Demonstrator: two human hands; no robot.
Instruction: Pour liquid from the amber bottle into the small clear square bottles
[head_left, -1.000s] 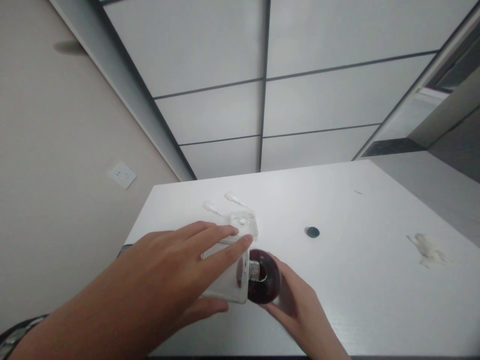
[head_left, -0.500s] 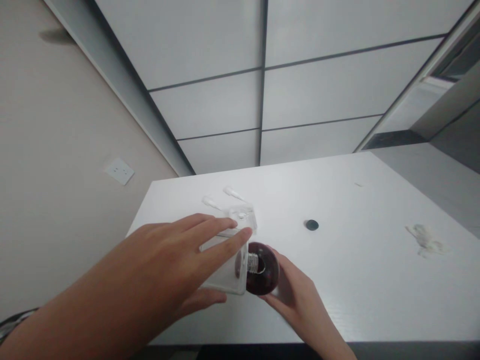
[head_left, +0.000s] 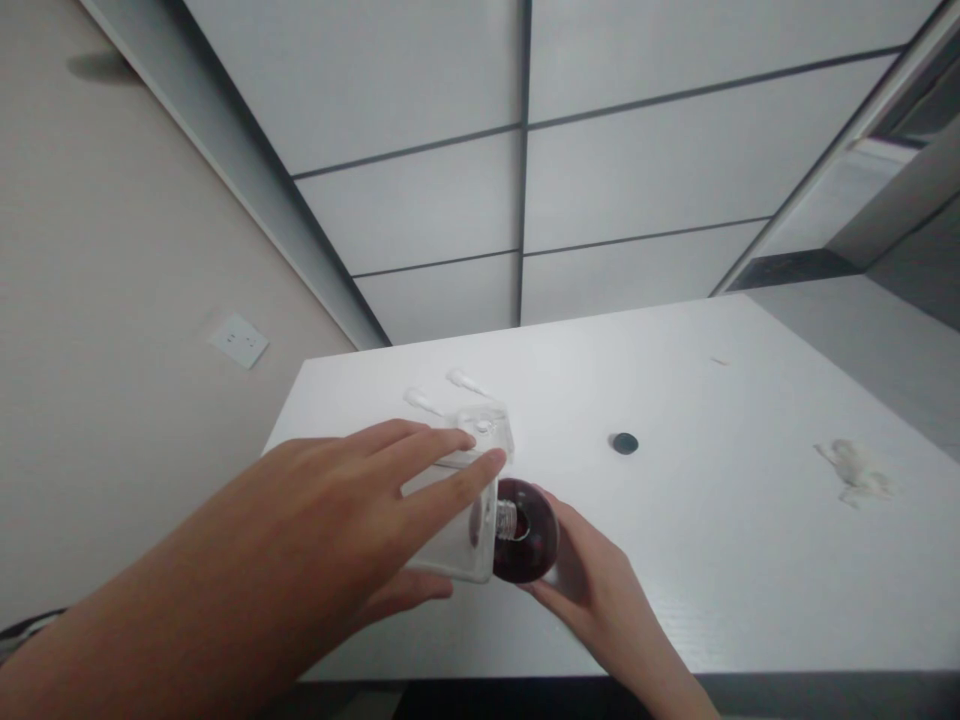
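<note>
My left hand grips a clear, boxy container, its threaded neck pointing right; my right hand clasps a dark red, rounded vessel around that neck's end. Both are above the white desk, toward its near edge — open surface runs right, past a small dark disc, to a crumpled whitish wad. Just beyond the container, a clear square piece and two clear nozzles crowd the far side.
</note>
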